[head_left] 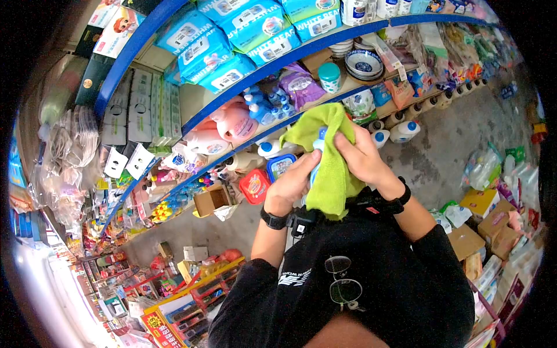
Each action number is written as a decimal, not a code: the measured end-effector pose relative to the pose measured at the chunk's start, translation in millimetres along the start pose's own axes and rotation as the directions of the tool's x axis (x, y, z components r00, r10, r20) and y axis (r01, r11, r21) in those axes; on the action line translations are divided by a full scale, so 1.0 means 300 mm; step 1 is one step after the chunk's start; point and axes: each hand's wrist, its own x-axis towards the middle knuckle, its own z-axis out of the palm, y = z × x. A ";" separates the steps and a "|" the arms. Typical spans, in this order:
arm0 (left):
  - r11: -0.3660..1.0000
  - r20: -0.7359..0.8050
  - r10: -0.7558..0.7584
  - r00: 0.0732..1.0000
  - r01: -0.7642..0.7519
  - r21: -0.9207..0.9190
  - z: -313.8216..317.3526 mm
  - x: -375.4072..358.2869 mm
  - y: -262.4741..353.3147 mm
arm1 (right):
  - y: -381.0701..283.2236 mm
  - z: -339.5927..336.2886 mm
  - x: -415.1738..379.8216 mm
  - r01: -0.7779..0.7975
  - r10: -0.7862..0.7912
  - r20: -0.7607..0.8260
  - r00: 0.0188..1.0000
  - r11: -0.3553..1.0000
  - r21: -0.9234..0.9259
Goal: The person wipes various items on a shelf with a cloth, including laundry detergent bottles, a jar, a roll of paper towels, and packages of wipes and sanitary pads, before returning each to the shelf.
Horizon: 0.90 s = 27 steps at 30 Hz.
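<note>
A lime-green cloth (332, 185) is draped around a small blue bottle (318, 145), much of which is covered. My left hand (294, 178) is closed on the bottle, thumb pressed against its side. From the other side my right hand (364, 155) grips the cloth, its fingers partly behind the folds. Both hands are in front of my chest, before the lower shelves. Near my left hand are a red tub (255, 186) and a blue-lidded container (281, 167).
Blue-edged shelves hold blue wipes packs (235, 35), pink detergent jugs (235, 120), a teal canister (329, 77) and stacked bowls (364, 62). White bottles (404, 131) stand on the floor. A cardboard box (212, 200) is at left; more boxes (466, 241) are at right.
</note>
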 end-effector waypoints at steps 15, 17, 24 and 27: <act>0.987 -0.035 0.153 0.988 -0.151 0.057 0.005 0.052 -0.082 | 0.068 0.003 0.047 -0.040 0.050 -0.238 0.970 0.998 0.046; 0.987 0.002 0.067 0.998 -0.066 -0.144 0.018 0.053 -0.099 | 0.094 -0.014 0.053 -0.025 0.003 -0.281 0.960 0.997 -0.076; 0.899 -0.151 0.205 0.967 -0.247 -0.362 -0.098 0.124 -0.107 | 0.158 -0.161 0.067 0.001 -0.147 -0.645 0.750 0.975 -0.221; 0.968 -0.419 0.238 0.876 -0.252 0.022 -0.300 0.189 -0.070 | 0.135 -0.190 0.057 0.067 -0.097 -0.659 0.746 0.995 -0.071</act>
